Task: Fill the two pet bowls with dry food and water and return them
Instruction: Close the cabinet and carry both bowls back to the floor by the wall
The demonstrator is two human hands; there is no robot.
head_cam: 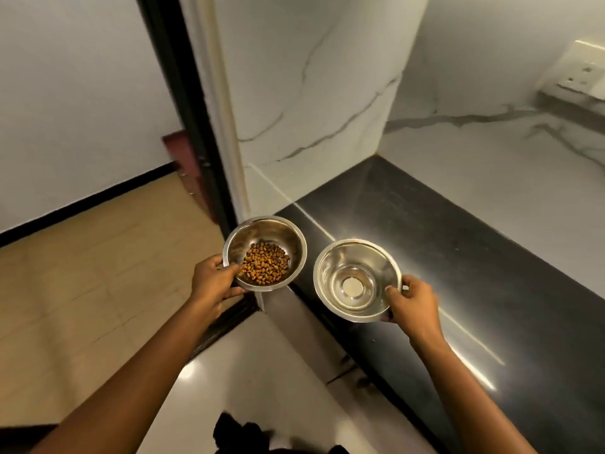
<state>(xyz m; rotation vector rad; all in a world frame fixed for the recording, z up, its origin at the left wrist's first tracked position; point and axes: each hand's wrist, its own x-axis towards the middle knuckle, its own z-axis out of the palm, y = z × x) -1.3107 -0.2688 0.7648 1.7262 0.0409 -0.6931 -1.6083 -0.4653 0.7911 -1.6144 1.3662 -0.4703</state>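
Observation:
Two round steel pet bowls are held up in front of me. The left bowl (278, 232) carries a small heap of brown dry food (265, 264); my left hand (214, 283) grips its near-left rim, thumb inside. The right bowl (357, 280) shows a shiny bottom with clear water that is hard to make out; my right hand (411, 303) pinches its right rim. The right bowl hangs over the black countertop's left end, the left bowl just past the counter's corner, over the floor.
A black stone countertop (458, 257) runs along the right, backed by white marble wall panels (311, 77). A wall socket (581, 73) sits far right. A dark door frame (193, 109) stands left of the marble, with beige floor tiles (82, 273) beyond it.

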